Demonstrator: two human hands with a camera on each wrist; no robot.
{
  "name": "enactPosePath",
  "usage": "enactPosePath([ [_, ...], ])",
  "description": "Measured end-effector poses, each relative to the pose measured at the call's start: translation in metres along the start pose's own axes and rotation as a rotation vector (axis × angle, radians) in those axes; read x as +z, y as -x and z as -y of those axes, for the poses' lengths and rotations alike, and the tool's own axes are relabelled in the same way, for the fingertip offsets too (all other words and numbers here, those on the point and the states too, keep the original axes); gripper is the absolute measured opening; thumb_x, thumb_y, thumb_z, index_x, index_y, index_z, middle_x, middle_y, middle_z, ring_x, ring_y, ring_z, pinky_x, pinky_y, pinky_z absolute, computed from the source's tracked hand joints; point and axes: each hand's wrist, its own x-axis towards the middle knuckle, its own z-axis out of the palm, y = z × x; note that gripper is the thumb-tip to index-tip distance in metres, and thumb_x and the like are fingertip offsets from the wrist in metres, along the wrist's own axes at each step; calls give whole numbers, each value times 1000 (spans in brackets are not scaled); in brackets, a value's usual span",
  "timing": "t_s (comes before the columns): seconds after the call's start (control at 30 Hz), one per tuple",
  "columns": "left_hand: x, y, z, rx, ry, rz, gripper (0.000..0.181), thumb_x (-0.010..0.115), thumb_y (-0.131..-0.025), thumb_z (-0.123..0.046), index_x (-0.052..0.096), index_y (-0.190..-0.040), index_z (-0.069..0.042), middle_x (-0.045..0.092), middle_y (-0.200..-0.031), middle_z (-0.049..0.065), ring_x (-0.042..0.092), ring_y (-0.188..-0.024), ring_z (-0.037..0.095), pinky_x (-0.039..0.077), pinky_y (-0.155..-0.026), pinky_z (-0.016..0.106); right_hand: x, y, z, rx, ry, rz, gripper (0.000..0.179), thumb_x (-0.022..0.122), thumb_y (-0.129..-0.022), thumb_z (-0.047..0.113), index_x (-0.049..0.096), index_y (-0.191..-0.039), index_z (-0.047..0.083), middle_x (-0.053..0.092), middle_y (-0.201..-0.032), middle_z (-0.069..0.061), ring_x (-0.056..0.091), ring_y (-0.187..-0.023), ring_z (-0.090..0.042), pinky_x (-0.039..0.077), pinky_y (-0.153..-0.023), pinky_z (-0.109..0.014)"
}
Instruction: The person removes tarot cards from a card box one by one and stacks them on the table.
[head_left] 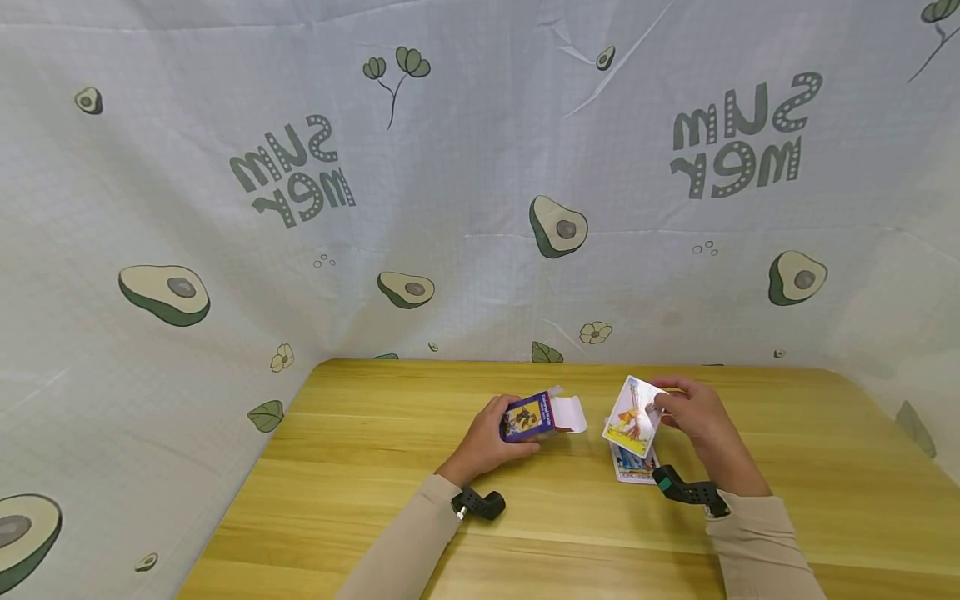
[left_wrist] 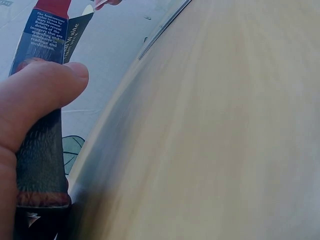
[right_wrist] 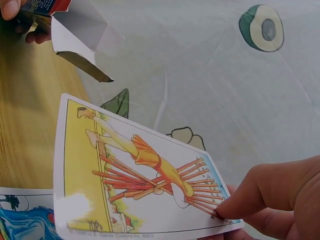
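Observation:
My left hand (head_left: 491,437) grips a small purple and blue card box (head_left: 527,417), tilted, its white end flap (head_left: 567,413) hanging open toward the right. In the left wrist view the thumb (left_wrist: 55,82) presses along the printed side of the box. My right hand (head_left: 693,412) pinches a picture card (head_left: 632,418) by its corner between thumb and fingers. A figure carrying a bundle of red sticks shows on that card (right_wrist: 150,165) in the right wrist view. Below it, another card (head_left: 634,467) with blue artwork lies face up on the table, partly covered.
The wooden table (head_left: 360,475) reaches back to a pale cloth (head_left: 480,167) printed with avocados and lettering. Each wrist wears a black strap with a camera, the left one (head_left: 480,503) close above the tabletop.

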Motion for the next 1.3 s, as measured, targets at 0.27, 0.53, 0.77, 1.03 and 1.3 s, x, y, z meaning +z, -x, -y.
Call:
enactPosePath([
  [0.27,0,0,0,-6,-3,1,69,81,-76,-39,47,-132,-14,53,-118,0,53,-99,11,46,-86,26,-1,-27,-32,-38,17,-15,46,59,-91,26,54,-132,6,48,-130,-23,50,-107,-37,48,-73,-26],
  [0.53,-1,0,-2,-7,-1,3,69,81,-77,-39,47,-132,-14,53,-118,-1,53,-99,11,46,-86,26,-1,-24,-29,-27,45,-17,46,59,-89,24,54,-130,4,52,-127,-23,52,-103,-34,45,-66,-23],
  [0.77,0,0,-1,2,2,3,69,81,-77,-38,47,-132,-14,53,-117,0,53,-99,11,46,-86,27,4,10,4,6,95,33,44,57,-90,15,50,-128,-5,47,-129,-26,49,-102,-33,46,-71,-30],
  [1.03,0,0,-1,-1,-4,2,69,81,-77,-38,47,-132,-14,53,-117,-1,53,-99,11,46,-85,26,5,19,11,23,153,82,44,55,-92,13,47,-129,-8,42,-130,-30,46,-106,-38,45,-81,-35],
  [1.3,0,-1,-2,-10,-3,5,69,81,-77,-38,47,-132,-15,53,-117,-1,53,-98,11,46,-85,26,6,16,8,54,156,86,44,59,-90,14,49,-126,-8,45,-127,-31,47,-103,-37,45,-76,-30],
])
